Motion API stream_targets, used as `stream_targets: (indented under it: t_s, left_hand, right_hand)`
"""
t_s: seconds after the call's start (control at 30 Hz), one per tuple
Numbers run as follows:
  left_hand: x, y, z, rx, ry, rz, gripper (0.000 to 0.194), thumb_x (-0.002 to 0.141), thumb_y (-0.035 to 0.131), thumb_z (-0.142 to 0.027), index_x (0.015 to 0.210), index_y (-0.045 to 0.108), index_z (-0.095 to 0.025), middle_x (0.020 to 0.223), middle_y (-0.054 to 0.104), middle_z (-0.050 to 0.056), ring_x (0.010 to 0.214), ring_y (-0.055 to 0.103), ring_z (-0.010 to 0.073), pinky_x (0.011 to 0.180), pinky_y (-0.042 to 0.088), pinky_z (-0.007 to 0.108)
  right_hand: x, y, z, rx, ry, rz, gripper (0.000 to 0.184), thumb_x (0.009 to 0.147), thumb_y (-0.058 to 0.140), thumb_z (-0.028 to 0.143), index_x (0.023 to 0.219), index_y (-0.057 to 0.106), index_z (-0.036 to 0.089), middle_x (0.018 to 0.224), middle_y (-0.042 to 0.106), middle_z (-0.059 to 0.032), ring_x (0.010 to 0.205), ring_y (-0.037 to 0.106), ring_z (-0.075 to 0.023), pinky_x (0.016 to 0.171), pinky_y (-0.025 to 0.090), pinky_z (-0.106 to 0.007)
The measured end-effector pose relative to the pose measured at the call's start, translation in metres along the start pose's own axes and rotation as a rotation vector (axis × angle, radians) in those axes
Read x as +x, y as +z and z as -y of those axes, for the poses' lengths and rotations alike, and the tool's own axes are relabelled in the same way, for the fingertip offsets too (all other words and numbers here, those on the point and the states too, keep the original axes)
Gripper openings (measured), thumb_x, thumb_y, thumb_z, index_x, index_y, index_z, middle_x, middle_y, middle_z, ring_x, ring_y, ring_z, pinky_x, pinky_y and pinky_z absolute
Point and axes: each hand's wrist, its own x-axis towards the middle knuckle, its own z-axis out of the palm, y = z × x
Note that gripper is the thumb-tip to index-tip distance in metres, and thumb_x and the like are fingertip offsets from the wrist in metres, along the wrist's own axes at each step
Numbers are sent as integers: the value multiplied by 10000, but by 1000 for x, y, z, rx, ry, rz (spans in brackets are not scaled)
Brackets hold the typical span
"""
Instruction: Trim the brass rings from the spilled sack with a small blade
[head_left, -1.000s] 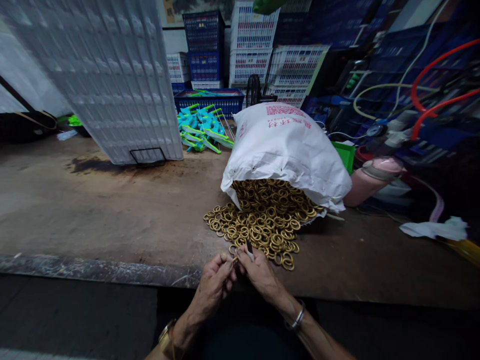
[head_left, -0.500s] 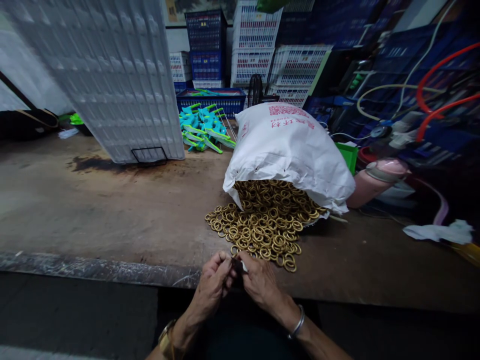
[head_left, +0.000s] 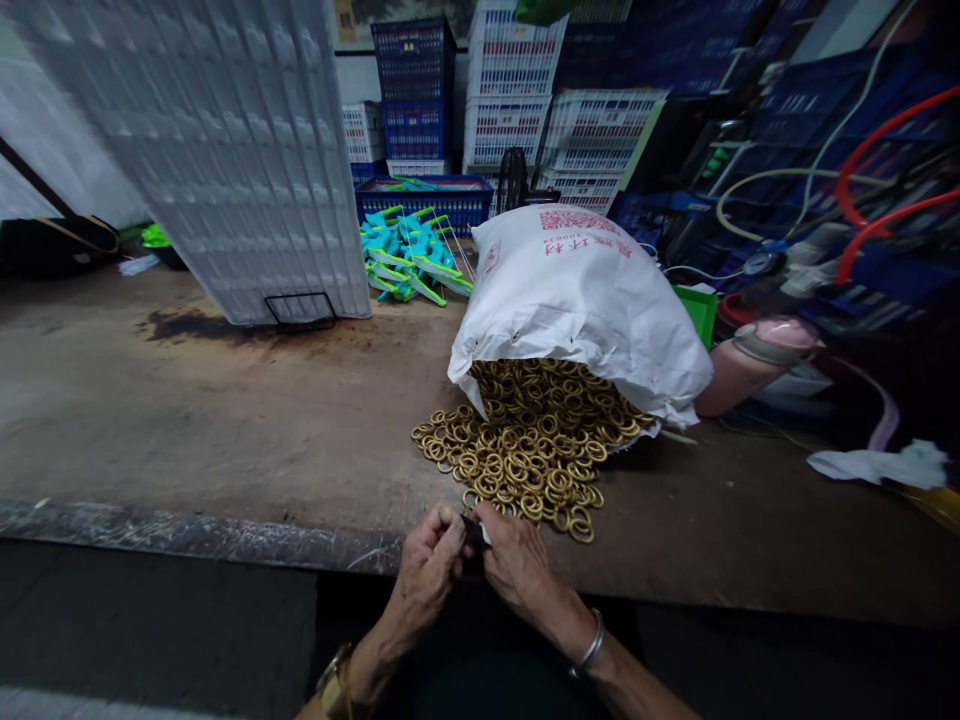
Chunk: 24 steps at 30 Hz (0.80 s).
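Stained brn table, crates stacked bhnd. R hand grip closed on dk piece; L hand pinched, contents unclear.

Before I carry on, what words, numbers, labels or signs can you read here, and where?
White sack, red print: "环" and "材"; the neighbouring characters are too distorted to read.
White sack, small red number: too blurred to read surely.
White sack, red QR code: no readable words.
Blue crate, yellowish mark: too small to read.
Gauge: too blurred to read.
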Motion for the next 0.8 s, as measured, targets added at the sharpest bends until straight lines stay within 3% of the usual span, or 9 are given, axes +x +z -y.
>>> stream_targets:
  t_s: [0.17, 0.37, 0.57, 0.7, 0.8]
  left_hand:
    - [-5, -8, 6, 71, 105, 21, 339, 781, 504, -462, 624, 480, -162, 527, 452, -42, 429, 349, 49, 422, 274, 174]
    - [-21, -13, 1, -35, -31, 94, 302, 771, 520, -459, 674, 478, -176, 570, 520, -27, 386, 345, 39, 359, 205, 169]
    - [-18, -18, -10, -295, -110, 81, 321, 766, 519, -457, 725, 550, -140, 445, 426, -49, 365, 298, 42, 355, 205, 169]
    - [-14, -25, -11, -438, -112, 51, 212, 726, 595, -357, 741, 502, -168, 658, 580, 5, 416, 382, 46, 357, 230, 160]
    - [-13, -30, -9, -552, -137, 89, 229, 701, 622, -304, 862, 498, -198, 757, 599, 14, 472, 441, 64, 371, 262, 159]
  right_hand:
    - [-2, -3, 4, -24, -18, 54, 328, 634, 373, 51, 911, 498, 174, 743, 603, -31, 655, 507, -147, 582, 275, -231]
    - [6, 5, 1, -155, 95, -4, 287, 650, 382, 28, 875, 494, 168, 710, 609, -28, 606, 513, -144, 539, 225, -249]
    - [14, 7, 5, -196, 67, -109, 351, 699, 420, 42, 1014, 456, 193, 891, 624, -44, 738, 560, -160, 605, 261, -247]
    - [17, 9, 11, -298, 110, -77, 286, 748, 427, 79, 1004, 467, 199, 902, 625, -54, 747, 567, -180, 619, 259, -272]
    - [19, 11, 12, -335, 122, -63, 277, 750, 432, 81, 1000, 469, 195, 922, 622, -62, 762, 560, -182, 628, 260, -278]
